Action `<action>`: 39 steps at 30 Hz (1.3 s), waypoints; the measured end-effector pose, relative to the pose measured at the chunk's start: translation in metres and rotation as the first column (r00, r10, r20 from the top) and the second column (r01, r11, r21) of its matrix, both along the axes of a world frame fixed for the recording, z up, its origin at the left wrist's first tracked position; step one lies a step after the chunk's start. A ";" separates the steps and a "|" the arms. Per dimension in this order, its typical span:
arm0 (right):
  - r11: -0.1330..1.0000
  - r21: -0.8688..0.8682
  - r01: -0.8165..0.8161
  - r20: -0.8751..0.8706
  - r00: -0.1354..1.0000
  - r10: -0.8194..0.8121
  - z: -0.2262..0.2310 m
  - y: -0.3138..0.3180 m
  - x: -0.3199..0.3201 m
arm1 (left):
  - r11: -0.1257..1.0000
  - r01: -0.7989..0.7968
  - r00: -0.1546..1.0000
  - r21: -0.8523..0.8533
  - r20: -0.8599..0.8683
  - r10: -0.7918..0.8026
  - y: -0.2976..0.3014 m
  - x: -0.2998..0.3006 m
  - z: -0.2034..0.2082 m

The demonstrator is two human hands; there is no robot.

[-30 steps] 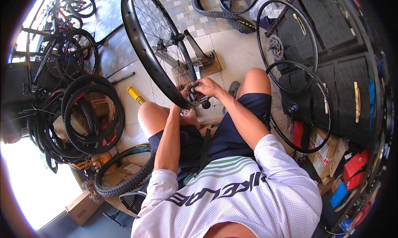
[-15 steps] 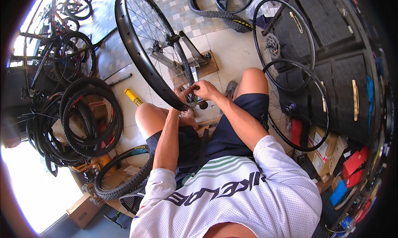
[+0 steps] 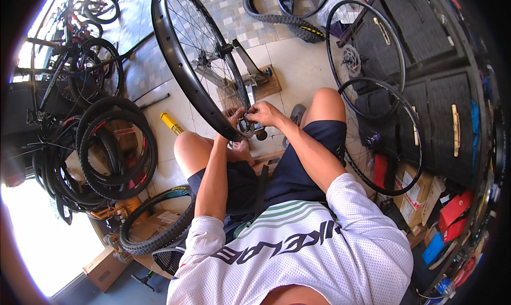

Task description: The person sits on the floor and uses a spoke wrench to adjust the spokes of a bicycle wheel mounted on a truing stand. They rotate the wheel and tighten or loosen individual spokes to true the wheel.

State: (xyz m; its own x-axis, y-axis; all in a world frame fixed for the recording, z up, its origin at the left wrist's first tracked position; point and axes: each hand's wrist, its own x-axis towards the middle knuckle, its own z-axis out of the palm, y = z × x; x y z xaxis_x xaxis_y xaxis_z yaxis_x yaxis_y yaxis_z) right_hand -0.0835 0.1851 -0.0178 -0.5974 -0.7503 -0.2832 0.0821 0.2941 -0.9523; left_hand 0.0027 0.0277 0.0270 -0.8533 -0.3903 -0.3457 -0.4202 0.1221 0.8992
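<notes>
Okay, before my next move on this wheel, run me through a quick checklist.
1. Wheel seated in the stand: ok, its hub sits at the metal upright.
2. Wheel bare of any tyre: ok.
3. Left grip at the wheel: ok, at its near end.
4. Right grip close by: ok, just right of the left grip.
5. What either grip pinches: cannot tell, too small.
6. Yellow object clear of the wheel: ok, on the floor by the left knee.

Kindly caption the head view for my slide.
Bare left hand and right hand close together at a black spoked bicycle wheel on a grey metal stand.
</notes>
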 end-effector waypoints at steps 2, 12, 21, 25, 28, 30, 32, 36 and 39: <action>1.000 -0.028 -0.008 -0.017 1.000 0.008 0.000 0.002 0.000 | 0.999 0.008 0.999 0.031 0.050 -0.010 -0.001 -0.001 0.001; 0.999 -0.047 -0.004 -0.016 1.000 0.003 0.022 0.007 0.004 | 0.971 0.037 0.970 0.235 0.227 -0.091 -0.007 0.006 0.011; 0.992 -0.119 -0.035 0.026 0.999 0.039 0.011 0.005 0.003 | 0.995 0.091 0.975 -0.028 0.206 -0.083 0.000 0.002 0.013; 0.996 -0.067 -0.067 0.021 0.997 0.068 0.008 -0.001 0.005 | 0.888 0.155 0.987 -0.432 0.023 -0.161 0.001 0.006 0.008; 0.985 -0.172 -0.011 0.174 0.984 0.041 0.002 0.002 0.006 | 0.914 0.100 0.992 -0.393 0.110 -0.061 0.011 0.000 0.016; 0.988 -0.150 0.026 0.249 0.968 0.012 0.008 0.010 0.004 | 0.994 -0.036 0.998 -0.102 0.040 0.040 0.025 -0.004 0.028; 0.988 -0.124 0.089 0.240 0.969 -0.058 0.018 0.012 0.002 | 0.984 -0.166 0.984 0.068 0.078 0.160 0.020 -0.003 0.022; 0.986 -0.051 0.157 -0.019 0.987 -0.158 0.025 -0.002 -0.001 | 0.974 -0.227 0.971 0.006 0.072 0.226 -0.027 0.024 -0.029; 0.981 0.007 0.196 -0.143 0.971 -0.193 0.010 0.007 -0.003 | 0.983 -0.143 0.990 0.117 0.030 0.141 -0.007 0.016 -0.026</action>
